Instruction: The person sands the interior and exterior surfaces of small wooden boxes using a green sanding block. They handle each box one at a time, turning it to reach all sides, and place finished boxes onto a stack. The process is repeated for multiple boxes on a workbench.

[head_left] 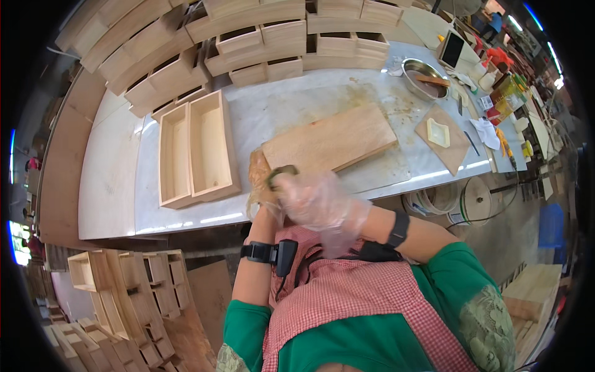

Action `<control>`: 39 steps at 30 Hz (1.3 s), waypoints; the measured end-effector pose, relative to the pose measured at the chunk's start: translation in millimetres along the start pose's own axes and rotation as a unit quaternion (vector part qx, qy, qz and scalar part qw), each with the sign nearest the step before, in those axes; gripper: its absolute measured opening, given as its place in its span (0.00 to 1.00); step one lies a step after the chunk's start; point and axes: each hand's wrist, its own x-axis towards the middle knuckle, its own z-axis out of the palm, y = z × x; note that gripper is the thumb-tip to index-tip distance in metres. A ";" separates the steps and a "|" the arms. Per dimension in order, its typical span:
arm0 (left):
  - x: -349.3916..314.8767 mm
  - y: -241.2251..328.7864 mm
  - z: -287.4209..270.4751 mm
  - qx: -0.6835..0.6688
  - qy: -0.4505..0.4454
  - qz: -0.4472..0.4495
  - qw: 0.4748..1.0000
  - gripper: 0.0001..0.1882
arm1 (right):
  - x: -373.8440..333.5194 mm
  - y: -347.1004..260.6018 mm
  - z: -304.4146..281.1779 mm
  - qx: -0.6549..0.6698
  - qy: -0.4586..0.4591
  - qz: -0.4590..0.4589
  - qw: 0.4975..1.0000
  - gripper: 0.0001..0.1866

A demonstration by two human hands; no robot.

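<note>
A flat, pale wooden piece (328, 139) lies slantwise on the worktable, its broad face up. At its near left corner is my left hand (261, 180), in a thin plastic glove stained brown; its fingers are partly hidden and blurred. Just right of it, my right hand (313, 201) wears a clear plastic glove and is smeared by motion. Its fingers are closed on a dark olive-green pad (282, 176), partly covered by the hand. To the left stands an open two-compartment wooden box (214, 149), apart from both hands.
Stacked wooden drawer boxes (254, 40) line the table's far side. At the right are a metal bowl (423, 79), a small board with a pale dish (438, 132), a phone-like screen (451, 49) and bottles (503, 102). More wooden boxes (133, 285) stand at lower left.
</note>
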 end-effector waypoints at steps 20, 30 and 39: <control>-2.2 42.7 -14.7 -0.444 0.043 -0.222 0.867 0.16 | -69.8 144.6 -54.0 -0.152 -0.041 0.111 0.981 0.16; 2.7 16.3 -11.4 -0.254 0.028 -0.109 0.961 0.16 | -39.0 196.2 -77.9 -0.130 -0.062 0.322 0.936 0.16; -7.9 28.0 -37.2 0.030 -0.016 0.022 0.999 0.18 | -156.4 149.2 -75.4 0.051 -0.027 0.230 0.972 0.16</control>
